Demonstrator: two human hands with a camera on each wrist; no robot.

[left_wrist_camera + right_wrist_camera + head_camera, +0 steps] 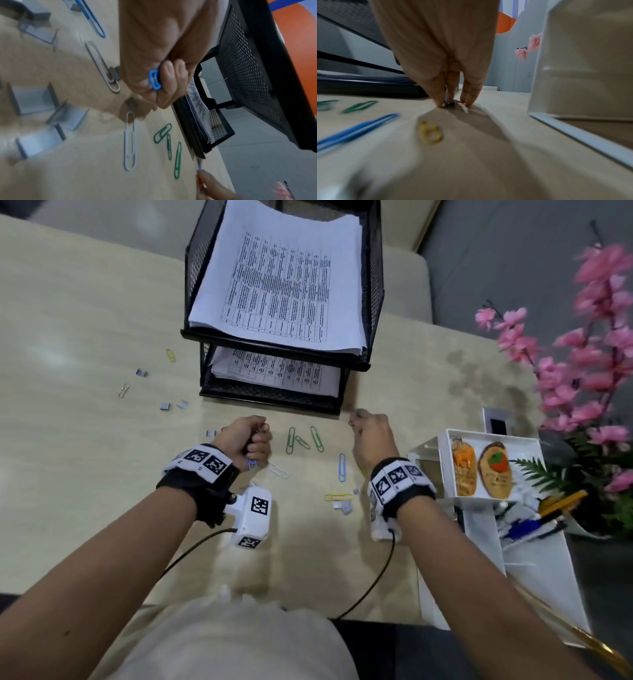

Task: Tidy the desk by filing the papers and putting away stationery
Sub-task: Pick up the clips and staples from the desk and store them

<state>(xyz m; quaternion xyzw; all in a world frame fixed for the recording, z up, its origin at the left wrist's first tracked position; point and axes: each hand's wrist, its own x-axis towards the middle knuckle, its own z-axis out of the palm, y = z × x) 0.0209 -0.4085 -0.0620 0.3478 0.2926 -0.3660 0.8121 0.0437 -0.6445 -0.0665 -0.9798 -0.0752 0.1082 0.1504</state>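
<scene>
Papers are filed: printed sheets lie in both tiers of the black mesh tray (373, 285) at 12 o'clock on the desk (68, 320). What remains is loose stationery, so the step in hand appears to be gathering paper clips and staple blocks.

Left hand (245, 440): fingers curled into a fist round collected clips; a blue paper clip (155, 79) protrudes between the fingers in the left wrist view, and another blue loop shows below the fist in the head view.

Right hand (371, 436): fingertips (440, 104) are down on the desk at the tray's near right corner, closing on a small dark piece (450, 104), probably a staple block. Something orange-red shows at the fingertips as well. Whether the piece is yet pinched cannot be told; the view is blurred.

Still loose: three green clips (303, 440) at 12 o'clock between the hands, a long blue clip (342, 467) and a yellow clip (337, 496) at 6 o'clock of the right hand, a white clip (279, 470) beside the left fist, staple blocks (171, 405) and two further clips at 10 o'clock.

Recommendation: slide small pieces against the surface before lifting, keep the left fist tight, and empty it into the white organiser (445, 440) at 3 o'clock before it overfills.

Writing: the sheets carry printed tables, illegible. The two oval tags (496, 470) in the organiser bear text too small to read. No brand is visible.
</scene>
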